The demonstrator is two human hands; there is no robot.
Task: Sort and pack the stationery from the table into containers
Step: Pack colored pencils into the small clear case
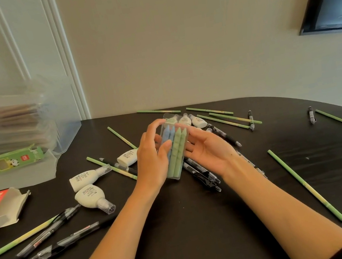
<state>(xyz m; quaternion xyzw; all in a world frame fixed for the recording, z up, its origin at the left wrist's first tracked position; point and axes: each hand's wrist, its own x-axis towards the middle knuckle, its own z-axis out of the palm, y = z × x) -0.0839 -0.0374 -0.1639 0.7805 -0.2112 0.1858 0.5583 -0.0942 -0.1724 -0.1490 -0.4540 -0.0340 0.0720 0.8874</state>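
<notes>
Past the black pens (66,240) nearest me on the dark table (183,235), my left hand (150,157) curls round the clear case (176,151) of blue and green markers, my right hand (207,149) lies straight-fingered against its far side, and green pencils (227,122) are scattered beyond.

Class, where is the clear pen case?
The clear case is mid-frame in the head view, held between left hand and right hand, beside black pens.

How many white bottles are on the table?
5. Two white bottles lie at front left, one just left of the left hand, two beyond the clear case. More may hide behind it.
</notes>
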